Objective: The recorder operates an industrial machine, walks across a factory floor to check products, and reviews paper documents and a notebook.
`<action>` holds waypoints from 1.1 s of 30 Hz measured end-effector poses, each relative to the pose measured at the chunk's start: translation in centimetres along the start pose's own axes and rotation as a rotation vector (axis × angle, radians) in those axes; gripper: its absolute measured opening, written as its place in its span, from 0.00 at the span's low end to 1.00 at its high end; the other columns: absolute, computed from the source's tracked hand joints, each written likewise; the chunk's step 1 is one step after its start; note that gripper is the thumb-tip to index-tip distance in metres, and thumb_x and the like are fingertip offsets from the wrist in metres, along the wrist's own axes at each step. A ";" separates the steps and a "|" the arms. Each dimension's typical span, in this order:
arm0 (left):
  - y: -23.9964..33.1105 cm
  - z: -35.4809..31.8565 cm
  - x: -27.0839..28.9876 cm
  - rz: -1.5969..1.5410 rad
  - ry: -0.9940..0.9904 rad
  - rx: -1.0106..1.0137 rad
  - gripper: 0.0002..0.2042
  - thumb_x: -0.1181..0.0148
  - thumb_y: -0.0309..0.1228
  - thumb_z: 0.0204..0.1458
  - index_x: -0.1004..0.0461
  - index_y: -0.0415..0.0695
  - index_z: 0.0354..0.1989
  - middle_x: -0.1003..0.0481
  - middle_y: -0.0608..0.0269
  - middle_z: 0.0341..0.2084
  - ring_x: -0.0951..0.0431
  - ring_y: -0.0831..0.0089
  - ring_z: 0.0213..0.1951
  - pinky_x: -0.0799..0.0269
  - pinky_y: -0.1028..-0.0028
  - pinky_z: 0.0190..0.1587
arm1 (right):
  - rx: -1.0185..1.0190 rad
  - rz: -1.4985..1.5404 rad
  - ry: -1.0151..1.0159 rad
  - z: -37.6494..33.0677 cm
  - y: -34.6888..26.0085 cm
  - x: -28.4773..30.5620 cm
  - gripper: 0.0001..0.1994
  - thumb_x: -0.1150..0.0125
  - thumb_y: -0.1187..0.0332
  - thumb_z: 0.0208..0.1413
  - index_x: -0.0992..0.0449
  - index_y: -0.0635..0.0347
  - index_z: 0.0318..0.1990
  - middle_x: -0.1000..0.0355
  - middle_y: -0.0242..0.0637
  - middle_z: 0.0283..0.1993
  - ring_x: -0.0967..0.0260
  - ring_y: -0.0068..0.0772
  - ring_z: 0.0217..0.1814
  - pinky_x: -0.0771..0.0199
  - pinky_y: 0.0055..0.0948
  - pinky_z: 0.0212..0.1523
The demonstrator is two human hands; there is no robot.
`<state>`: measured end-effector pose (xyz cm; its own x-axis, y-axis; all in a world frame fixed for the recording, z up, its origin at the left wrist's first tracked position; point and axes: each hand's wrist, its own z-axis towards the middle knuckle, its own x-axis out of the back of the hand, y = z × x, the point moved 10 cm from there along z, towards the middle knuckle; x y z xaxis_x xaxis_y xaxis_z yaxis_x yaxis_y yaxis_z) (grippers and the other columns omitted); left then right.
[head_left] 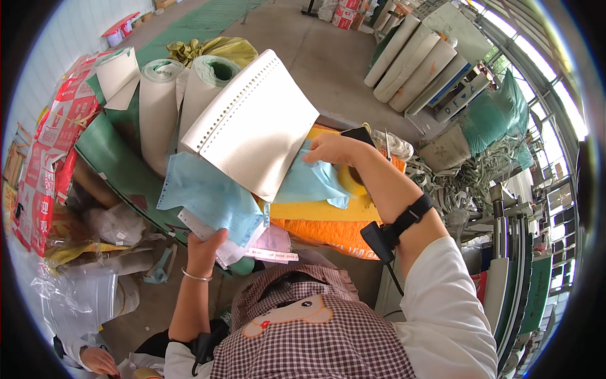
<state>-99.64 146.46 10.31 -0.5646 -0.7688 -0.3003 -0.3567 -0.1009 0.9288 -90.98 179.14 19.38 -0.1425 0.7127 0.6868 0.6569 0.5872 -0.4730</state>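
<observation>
My left hand (205,251) is closed on the lower corner of a bundle of papers, with light blue printed sheets (208,192) on top. White sheets and a pink printed slip (270,242) stick out beneath them. Above the bundle stands a large, curved white sheet (262,120) with a row of punched holes along its upper left edge. To its right, my right hand (334,150) has its fingers pinched at the upper edge of another light blue sheet (309,183). That sheet hangs crumpled over a yellow surface (315,210). The right fingertips are partly hidden.
Beside my right forearm lie a yellow tape roll (352,181) and a dark flat object (358,134). Green-and-white material rolls (158,107) stand at left. An orange woven bag (328,237) lies before me. Another person's hand (100,361) shows at lower left. Tangled strips (457,183) are heaped at right.
</observation>
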 end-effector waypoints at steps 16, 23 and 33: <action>2.1 0.8 -7.4 0.143 -0.158 -0.026 0.10 0.37 0.21 0.47 0.24 0.32 0.38 0.23 0.63 0.32 0.23 0.77 0.31 0.27 0.75 0.34 | 0.033 -0.158 -0.125 -2.3 0.0 -3.0 0.26 0.37 0.54 0.43 0.23 0.72 0.41 0.26 0.50 0.42 0.29 0.41 0.47 0.32 0.34 0.47; 2.9 2.0 -11.1 0.390 -0.045 -0.275 0.14 0.32 0.29 0.46 0.26 0.34 0.37 0.22 0.59 0.25 0.23 0.75 0.28 0.28 0.73 0.32 | 0.051 -0.101 -0.160 -2.9 0.2 -3.0 0.22 0.37 0.53 0.46 0.23 0.68 0.35 0.28 0.38 0.31 0.33 0.30 0.36 0.34 0.31 0.38; 4.4 2.4 -12.7 0.763 0.067 -0.300 0.14 0.30 0.35 0.42 0.23 0.37 0.31 0.23 0.54 0.24 0.22 0.62 0.27 0.27 0.68 0.31 | 0.109 -0.243 -0.152 -3.1 1.1 -3.5 0.26 0.38 0.52 0.47 0.24 0.72 0.40 0.26 0.50 0.39 0.29 0.43 0.43 0.31 0.36 0.42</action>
<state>-95.84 157.34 17.67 -0.5224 -0.7291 0.4422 0.3272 0.3074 0.8935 -87.42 176.11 18.20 -0.4004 0.5911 0.7002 0.5082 0.7791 -0.3671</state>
